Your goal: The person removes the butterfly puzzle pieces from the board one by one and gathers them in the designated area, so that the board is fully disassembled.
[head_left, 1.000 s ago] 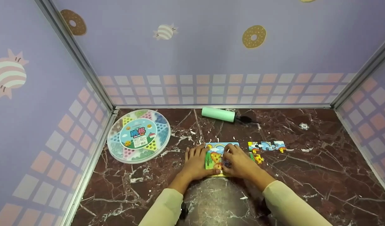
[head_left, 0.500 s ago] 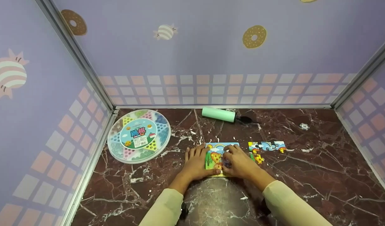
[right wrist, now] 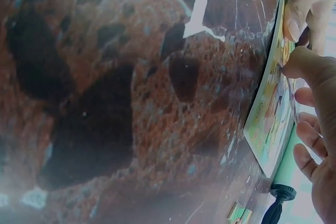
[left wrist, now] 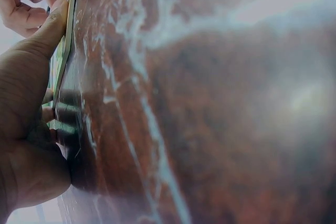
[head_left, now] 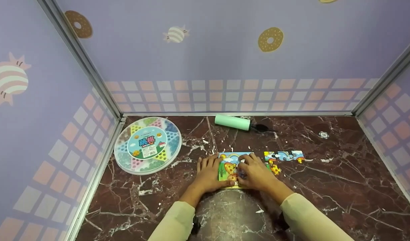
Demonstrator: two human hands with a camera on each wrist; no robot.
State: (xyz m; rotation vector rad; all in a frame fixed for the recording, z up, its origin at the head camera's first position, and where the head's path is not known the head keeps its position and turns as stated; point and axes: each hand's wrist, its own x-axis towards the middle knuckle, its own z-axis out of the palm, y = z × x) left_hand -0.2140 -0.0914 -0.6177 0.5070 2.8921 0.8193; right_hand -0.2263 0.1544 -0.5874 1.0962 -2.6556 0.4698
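A colourful jigsaw puzzle board (head_left: 229, 167) lies flat on the marble-patterned surface, between both hands. My left hand (head_left: 206, 174) rests along its left side, fingers extended, with the thumb pressing near the front edge. Over the board's right half, my right hand (head_left: 258, 173) has its thumb and fingers bent together, pinching a puzzle piece (right wrist: 287, 85) seen nearly edge-on in the right wrist view. The right hand hides much of that half. In the left wrist view the left thumb (left wrist: 52, 27) lies on the board's edge, close to the other hand's fingers.
Several loose puzzle pieces (head_left: 284, 156) lie right of the board, with a yellow-and-green one (head_left: 275, 168) nearer. Behind is a mint-green hand pump (head_left: 232, 122) with a black end. A round Chinese checkers set (head_left: 147, 142) sits left; a small round chip (head_left: 323, 134) lies far right.
Both hands stay in place on the puzzle board. The right hand's fingers shift only very slightly; nothing else visibly moves.
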